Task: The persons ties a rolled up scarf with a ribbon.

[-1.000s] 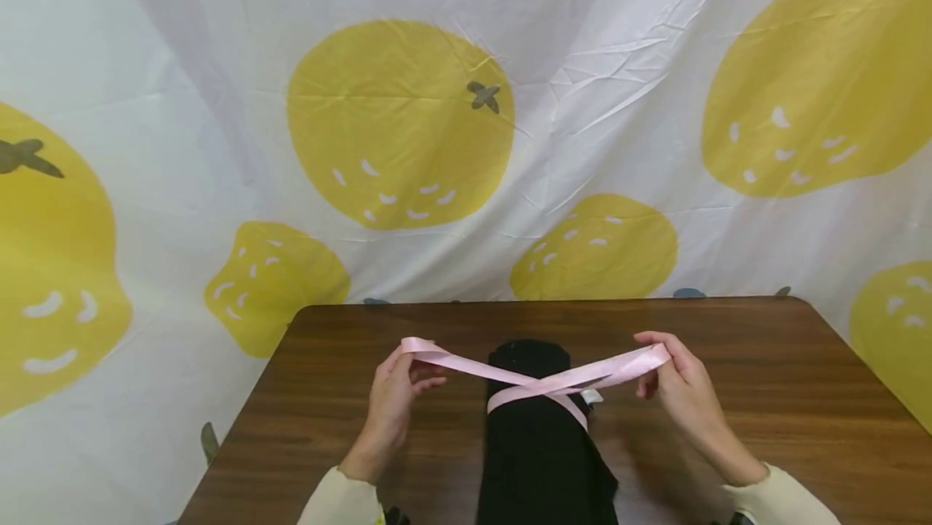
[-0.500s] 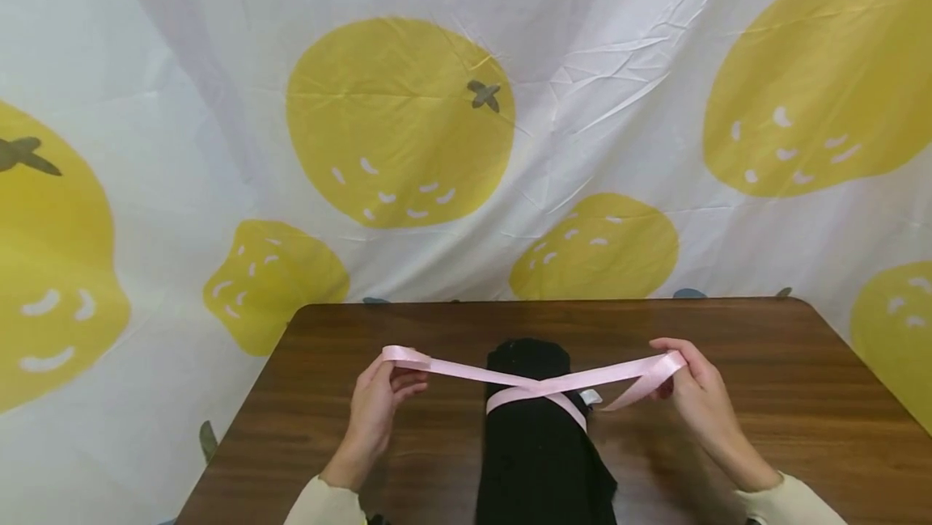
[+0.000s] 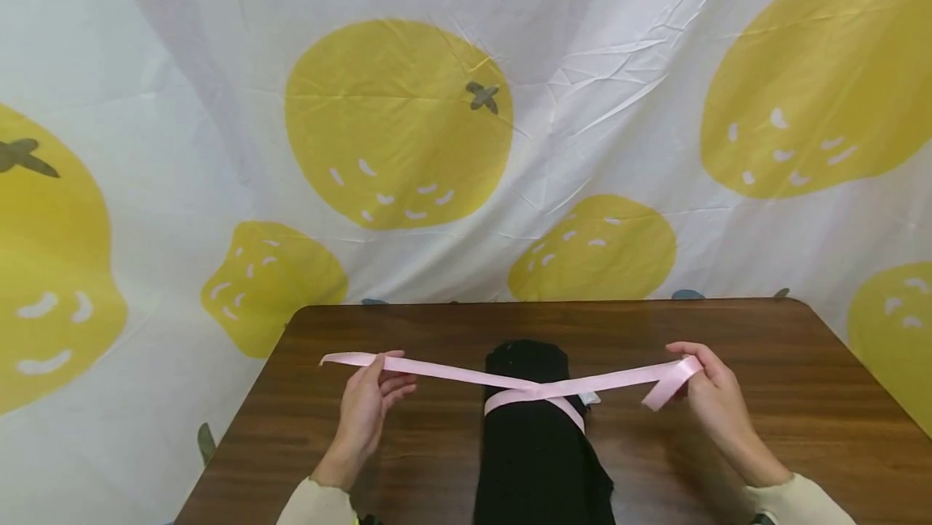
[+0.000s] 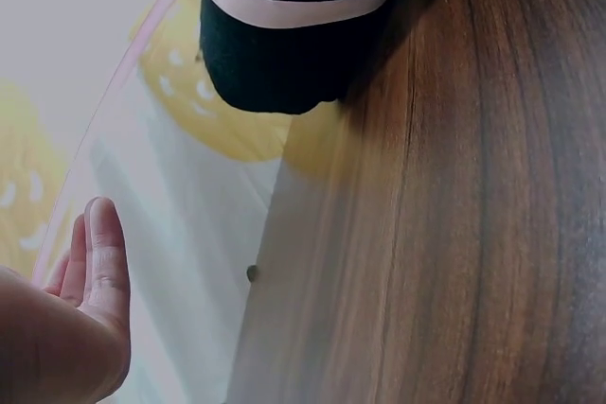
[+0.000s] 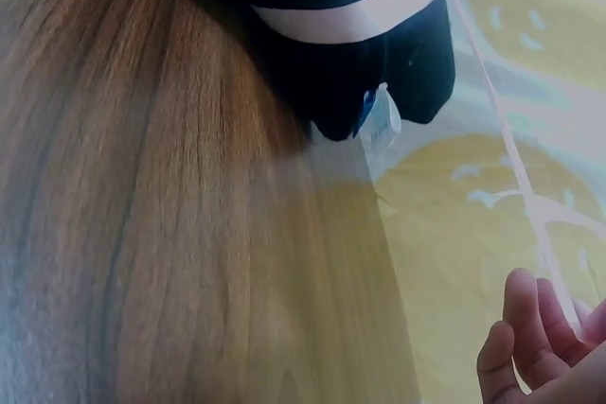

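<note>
A rolled or folded black cloth (image 3: 542,460) lies lengthwise on the table, and a pink ribbon (image 3: 444,371) circles it. The ribbon's two ends cross over the top of the roll and stretch out to either side. On the left, my left hand (image 3: 364,408) pinches one end, whose tail sticks out past the fingers. My right hand (image 3: 717,408) pinches the other end between thumb and finger, with a short tail folding down. In the right wrist view, a white label (image 5: 382,122) pokes out of the cloth (image 5: 417,73) near its end.
The brown wooden table (image 3: 422,460) reaches back to a white curtain (image 3: 582,15) printed with yellow fruit, which hangs right behind its far edge. Pale sleeves (image 3: 316,502) cover both forearms.
Both hands have moved apart, the left one leftward and the right one rightward. The ribbon is drawn straighter across the cloth, and its left tail now extends past the left hand.
</note>
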`<action>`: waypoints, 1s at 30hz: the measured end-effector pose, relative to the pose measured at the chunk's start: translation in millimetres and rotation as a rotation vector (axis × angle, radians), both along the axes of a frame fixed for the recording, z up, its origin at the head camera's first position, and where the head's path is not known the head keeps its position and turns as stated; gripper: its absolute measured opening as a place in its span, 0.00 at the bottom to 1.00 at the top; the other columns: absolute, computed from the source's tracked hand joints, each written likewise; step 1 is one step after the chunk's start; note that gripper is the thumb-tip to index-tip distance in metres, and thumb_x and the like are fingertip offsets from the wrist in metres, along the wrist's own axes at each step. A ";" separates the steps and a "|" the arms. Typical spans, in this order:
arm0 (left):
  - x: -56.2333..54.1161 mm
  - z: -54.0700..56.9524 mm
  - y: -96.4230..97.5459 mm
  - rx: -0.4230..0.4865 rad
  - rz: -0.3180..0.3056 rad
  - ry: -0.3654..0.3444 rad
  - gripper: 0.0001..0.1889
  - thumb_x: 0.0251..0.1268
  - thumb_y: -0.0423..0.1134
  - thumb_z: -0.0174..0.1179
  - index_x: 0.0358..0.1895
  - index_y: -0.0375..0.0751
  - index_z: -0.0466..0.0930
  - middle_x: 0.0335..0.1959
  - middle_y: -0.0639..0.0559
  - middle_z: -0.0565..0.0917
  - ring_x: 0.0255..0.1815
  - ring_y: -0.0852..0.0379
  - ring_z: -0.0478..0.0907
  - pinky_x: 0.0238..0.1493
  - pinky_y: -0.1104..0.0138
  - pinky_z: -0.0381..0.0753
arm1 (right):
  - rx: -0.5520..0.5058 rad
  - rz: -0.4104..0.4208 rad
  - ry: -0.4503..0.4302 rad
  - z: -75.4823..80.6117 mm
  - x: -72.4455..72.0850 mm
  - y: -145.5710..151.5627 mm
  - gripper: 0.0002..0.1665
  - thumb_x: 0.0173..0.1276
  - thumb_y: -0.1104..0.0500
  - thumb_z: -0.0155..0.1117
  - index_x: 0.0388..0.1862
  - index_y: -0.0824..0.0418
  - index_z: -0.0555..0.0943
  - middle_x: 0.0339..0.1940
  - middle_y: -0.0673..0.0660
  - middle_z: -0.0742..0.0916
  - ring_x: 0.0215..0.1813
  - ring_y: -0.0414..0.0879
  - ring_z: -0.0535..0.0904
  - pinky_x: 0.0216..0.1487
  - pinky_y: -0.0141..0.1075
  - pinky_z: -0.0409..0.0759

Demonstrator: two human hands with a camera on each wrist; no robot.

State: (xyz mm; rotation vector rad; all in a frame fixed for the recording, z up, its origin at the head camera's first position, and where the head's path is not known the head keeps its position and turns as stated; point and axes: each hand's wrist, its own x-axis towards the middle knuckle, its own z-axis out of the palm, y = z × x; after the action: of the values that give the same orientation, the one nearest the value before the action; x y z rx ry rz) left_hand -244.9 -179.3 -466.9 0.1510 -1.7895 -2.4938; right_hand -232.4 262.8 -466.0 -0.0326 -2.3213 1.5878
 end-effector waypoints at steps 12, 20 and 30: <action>-0.4 -6.2 -7.5 0.050 0.009 -0.023 0.22 0.83 0.40 0.35 0.57 0.23 0.71 0.35 0.47 0.84 0.38 0.51 0.86 0.46 0.60 0.85 | -0.170 0.043 -0.085 -14.6 -6.2 23.1 0.21 0.77 0.66 0.40 0.42 0.46 0.79 0.26 0.43 0.84 0.23 0.42 0.82 0.29 0.34 0.80; -0.8 -10.1 -12.9 0.086 0.001 -0.052 0.22 0.83 0.41 0.34 0.58 0.24 0.70 0.35 0.48 0.84 0.38 0.54 0.86 0.47 0.62 0.84 | -0.382 0.133 -0.169 -26.1 -8.0 41.1 0.23 0.79 0.66 0.40 0.38 0.44 0.80 0.25 0.49 0.84 0.25 0.41 0.82 0.28 0.34 0.81; -4.1 -13.4 -19.9 0.174 0.011 -0.114 0.21 0.83 0.41 0.34 0.55 0.27 0.73 0.34 0.47 0.86 0.36 0.56 0.86 0.48 0.62 0.84 | -0.544 0.262 -0.265 -35.2 -8.1 66.0 0.27 0.80 0.65 0.38 0.39 0.39 0.81 0.33 0.50 0.85 0.36 0.42 0.85 0.37 0.37 0.85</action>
State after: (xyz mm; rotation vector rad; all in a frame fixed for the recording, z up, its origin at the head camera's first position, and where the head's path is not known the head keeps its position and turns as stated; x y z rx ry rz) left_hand -249.0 -199.2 -480.2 0.3169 -1.6009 -2.6821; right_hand -240.6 328.8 -501.2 -0.0707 -2.0587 2.4401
